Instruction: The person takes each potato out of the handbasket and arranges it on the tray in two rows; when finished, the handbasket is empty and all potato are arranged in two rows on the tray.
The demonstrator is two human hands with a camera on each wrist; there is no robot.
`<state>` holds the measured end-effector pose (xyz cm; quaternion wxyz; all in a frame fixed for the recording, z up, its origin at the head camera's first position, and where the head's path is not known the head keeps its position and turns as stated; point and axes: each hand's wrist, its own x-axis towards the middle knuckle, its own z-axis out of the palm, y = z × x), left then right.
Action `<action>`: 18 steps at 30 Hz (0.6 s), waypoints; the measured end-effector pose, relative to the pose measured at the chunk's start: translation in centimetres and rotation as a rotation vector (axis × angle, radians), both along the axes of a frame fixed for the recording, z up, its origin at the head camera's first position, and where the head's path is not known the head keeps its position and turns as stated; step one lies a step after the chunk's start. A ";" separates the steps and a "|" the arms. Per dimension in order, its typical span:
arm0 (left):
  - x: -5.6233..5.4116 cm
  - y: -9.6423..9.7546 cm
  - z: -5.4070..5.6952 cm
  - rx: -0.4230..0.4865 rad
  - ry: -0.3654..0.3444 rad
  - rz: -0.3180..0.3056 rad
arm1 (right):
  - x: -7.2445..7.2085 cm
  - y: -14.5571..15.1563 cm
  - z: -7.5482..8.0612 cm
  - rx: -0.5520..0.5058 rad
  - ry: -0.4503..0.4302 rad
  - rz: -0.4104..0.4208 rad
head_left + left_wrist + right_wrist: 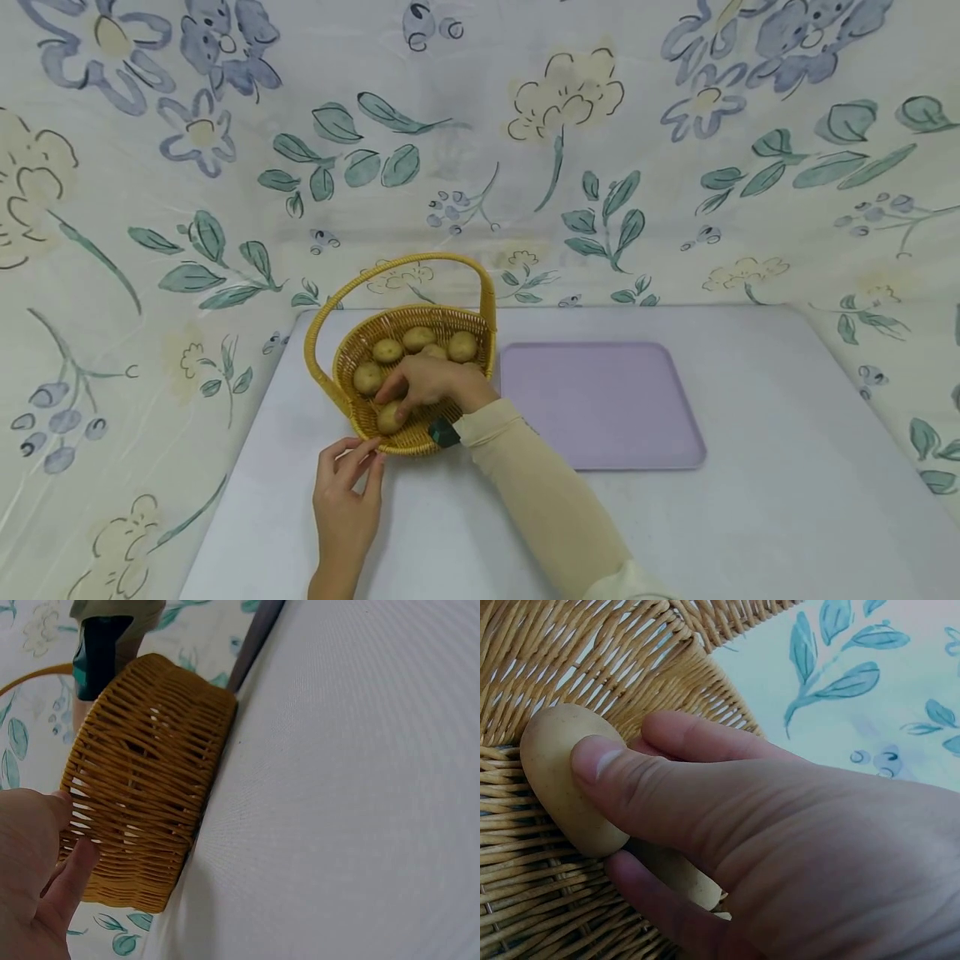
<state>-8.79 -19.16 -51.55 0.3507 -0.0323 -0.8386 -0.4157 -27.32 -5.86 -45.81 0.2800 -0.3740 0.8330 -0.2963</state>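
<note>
A yellow wicker basket (411, 440) with a tall arched handle holds several potatoes. My right hand (429, 381) reaches down inside it and grips a potato (389, 418) near the front left wall. In the right wrist view the thumb lies on this potato (559, 776), and another potato (686, 877) shows partly below the hand. My left hand (347, 496) pinches the basket's front left rim. In the left wrist view its fingers lie against the woven wall (142, 780), while some fingertips are hidden.
A flat lilac tray (600, 408) lies on the white table (780, 500), right of the basket. Behind the table hangs a floral cloth (480, 167). A dark green band (444, 432) sits at the right wrist, close to the basket's front rim.
</note>
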 end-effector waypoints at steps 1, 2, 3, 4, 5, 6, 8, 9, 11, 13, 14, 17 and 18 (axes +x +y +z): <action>0.0 0.0 0.1 -0.002 -0.001 0.000 | 0.0 0.0 0.1 0.004 -0.001 -0.003; 0.0 0.0 0.1 -0.004 -0.002 -0.002 | 0.0 0.0 0.2 0.006 0.000 -0.005; 0.0 0.0 0.1 -0.005 -0.004 -0.001 | 0.1 0.0 0.3 0.010 0.003 -0.006; 0.0 0.0 0.1 -0.007 -0.006 0.001 | 0.1 0.0 0.3 0.017 0.007 -0.005; 0.0 0.0 0.2 -0.009 -0.006 0.003 | 0.2 0.0 0.4 0.023 0.012 -0.004; 0.0 0.0 0.2 -0.011 -0.006 0.004 | 0.2 -0.1 0.5 0.032 0.021 -0.002; 0.0 0.1 0.2 -0.008 -0.008 0.004 | 0.2 -0.1 0.6 0.046 0.045 0.008; 0.0 0.1 0.2 -0.007 -0.009 0.004 | 0.3 -0.1 0.6 0.052 0.054 0.012; 0.0 0.1 0.2 -0.006 -0.007 0.002 | 0.3 -0.2 0.8 0.062 0.072 0.019; 0.0 0.1 0.2 -0.002 -0.006 -0.002 | 0.3 -0.2 0.8 0.075 0.090 0.026; 0.0 0.1 0.2 -0.001 -0.003 -0.002 | 0.4 -0.2 0.9 0.075 0.090 0.030; -0.1 0.1 0.1 0.004 0.002 0.000 | 0.5 -0.4 0.9 0.080 0.090 0.045; 0.0 0.1 0.1 0.005 0.004 0.003 | 0.5 -0.4 0.9 0.079 0.085 0.049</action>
